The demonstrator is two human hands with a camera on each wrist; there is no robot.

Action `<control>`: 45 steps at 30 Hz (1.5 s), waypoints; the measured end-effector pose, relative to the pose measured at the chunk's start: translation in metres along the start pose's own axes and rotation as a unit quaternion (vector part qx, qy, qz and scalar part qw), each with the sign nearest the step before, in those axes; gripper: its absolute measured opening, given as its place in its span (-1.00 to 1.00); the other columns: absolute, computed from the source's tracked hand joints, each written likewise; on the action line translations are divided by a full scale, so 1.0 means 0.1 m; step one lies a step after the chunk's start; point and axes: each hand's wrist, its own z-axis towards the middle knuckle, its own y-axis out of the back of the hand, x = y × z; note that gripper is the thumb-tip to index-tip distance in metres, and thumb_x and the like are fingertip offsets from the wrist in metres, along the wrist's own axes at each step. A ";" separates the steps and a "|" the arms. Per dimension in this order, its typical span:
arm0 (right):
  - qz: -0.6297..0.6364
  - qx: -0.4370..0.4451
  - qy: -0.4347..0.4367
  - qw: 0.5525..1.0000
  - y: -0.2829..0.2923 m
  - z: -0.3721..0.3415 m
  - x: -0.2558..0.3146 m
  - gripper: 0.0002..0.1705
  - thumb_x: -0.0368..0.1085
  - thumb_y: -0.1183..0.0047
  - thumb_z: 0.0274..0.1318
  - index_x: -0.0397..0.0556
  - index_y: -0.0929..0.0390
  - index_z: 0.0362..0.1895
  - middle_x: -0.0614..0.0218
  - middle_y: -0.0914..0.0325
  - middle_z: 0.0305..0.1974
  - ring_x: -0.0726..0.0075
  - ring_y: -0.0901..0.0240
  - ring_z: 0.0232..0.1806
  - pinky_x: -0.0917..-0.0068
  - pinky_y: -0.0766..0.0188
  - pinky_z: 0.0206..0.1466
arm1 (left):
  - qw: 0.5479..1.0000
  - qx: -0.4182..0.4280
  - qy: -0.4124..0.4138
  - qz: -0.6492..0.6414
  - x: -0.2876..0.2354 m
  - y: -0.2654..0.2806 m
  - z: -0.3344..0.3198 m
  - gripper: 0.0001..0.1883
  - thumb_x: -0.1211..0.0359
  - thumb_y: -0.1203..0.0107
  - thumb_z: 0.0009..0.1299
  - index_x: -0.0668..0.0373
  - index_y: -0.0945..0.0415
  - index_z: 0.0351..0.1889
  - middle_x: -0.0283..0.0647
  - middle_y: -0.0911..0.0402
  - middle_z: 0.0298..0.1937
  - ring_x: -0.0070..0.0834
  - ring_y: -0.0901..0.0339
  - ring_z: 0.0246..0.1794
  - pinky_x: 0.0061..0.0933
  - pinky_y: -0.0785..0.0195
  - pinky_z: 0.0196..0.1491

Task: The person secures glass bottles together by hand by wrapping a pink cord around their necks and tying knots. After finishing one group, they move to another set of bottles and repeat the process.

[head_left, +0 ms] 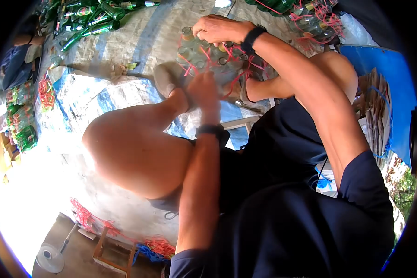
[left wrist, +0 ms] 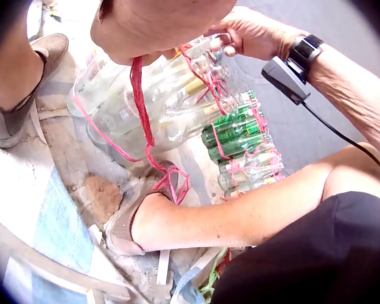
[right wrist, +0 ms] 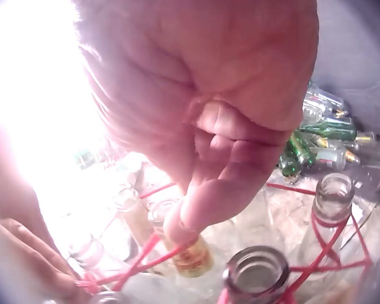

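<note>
Clear glass bottles (head_left: 198,52) stand bundled between the person's feet, with red plastic string (left wrist: 138,104) running around and across them. The left hand (head_left: 204,90), blurred in the head view, is on the near side of the bundle. In the left wrist view that hand grips the string, which hangs from beneath its curled fingers. Over the far side of the bundle, the right hand (head_left: 222,30) has its fingers curled. Its fingertips pinch the string just above the bottle necks (right wrist: 258,269) in the right wrist view.
Loose green bottles (head_left: 97,30) lie at the upper left on the tarp (head_left: 139,46). More tied bottles (head_left: 21,120) stand at the far left. A blue panel (head_left: 398,88) and stacked cardboard (head_left: 375,111) are on the right. Behind are a wooden stool (head_left: 99,250) and a fan (head_left: 50,257).
</note>
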 end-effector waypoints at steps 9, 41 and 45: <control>-0.179 -0.196 0.090 0.960 -0.70 -0.55 -0.06 -0.22 -0.36 -0.22 -0.15 -0.11 -0.38 0.29 0.18 -0.43 0.09 -0.10 -0.55 0.04 0.07 -0.50 0.06 | 0.996 -0.011 0.032 0.086 -0.32 0.05 -0.03 -0.73 0.27 -0.13 0.29 0.28 -0.75 -0.39 0.05 -0.73 -0.43 -0.10 -0.70 -0.39 -0.11 -0.50 -0.17; -0.118 -0.279 0.122 0.945 -0.88 -0.50 -0.17 -0.66 -0.50 -0.10 -0.03 0.03 -0.45 -0.10 0.27 -0.44 -0.12 -0.06 -0.57 -0.16 0.01 -0.46 -0.26 | 0.836 0.116 -0.331 0.422 -1.25 0.31 0.43 -0.82 0.32 -0.13 0.29 0.15 -0.67 -0.50 0.09 -0.63 -0.46 0.12 -0.62 -0.43 -0.01 -0.49 -0.36; -0.109 -0.298 0.122 0.941 -0.86 -0.52 -0.14 -0.73 -0.46 -0.12 0.00 0.02 -0.48 -0.15 0.30 -0.48 -0.16 -0.04 -0.59 -0.21 0.05 -0.50 -0.25 | 0.837 0.133 -0.306 0.435 -1.21 0.32 0.64 -0.82 0.31 -0.13 0.30 0.19 -0.67 -0.44 0.10 -0.62 -0.43 0.16 -0.60 -0.39 -0.04 -0.47 -0.34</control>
